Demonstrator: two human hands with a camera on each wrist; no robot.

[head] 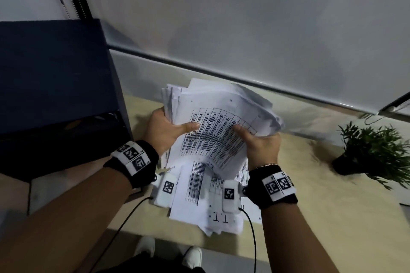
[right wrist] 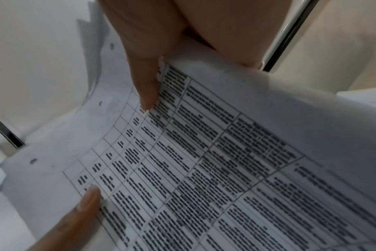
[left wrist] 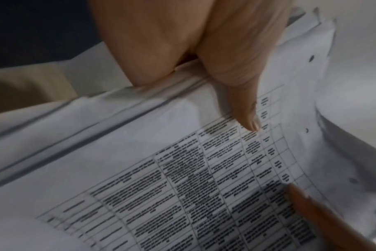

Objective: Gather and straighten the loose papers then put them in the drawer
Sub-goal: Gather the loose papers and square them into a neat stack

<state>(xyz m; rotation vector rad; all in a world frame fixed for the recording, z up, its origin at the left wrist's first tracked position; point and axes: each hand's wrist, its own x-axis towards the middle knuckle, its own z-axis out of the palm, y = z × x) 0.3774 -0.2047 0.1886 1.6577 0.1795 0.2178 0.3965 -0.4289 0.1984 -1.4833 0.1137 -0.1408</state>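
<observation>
Nearest, a loose layer of printed sheets (head: 206, 201) lies fanned on the counter (head: 310, 217), not yet gathered. Just above it, both hands hold the stack of papers (head: 213, 126) lifted off the counter. The left hand (head: 164, 133) clamps the stack's left edge, thumb across the top printed table and fingers hidden beneath; the right hand (head: 261, 146) clamps the right side the same way, so each grip is closed around the stack with the paper spanning between them. The stack looks thick yet floppy: it bows in the middle, its far edges splay unevenly, and single sheets would likely slide out. Holding opposite edges and tapping it against the counter should square it best. Farther left stands the dark cabinet (head: 55, 73); I cannot make out the drawer.
</observation>
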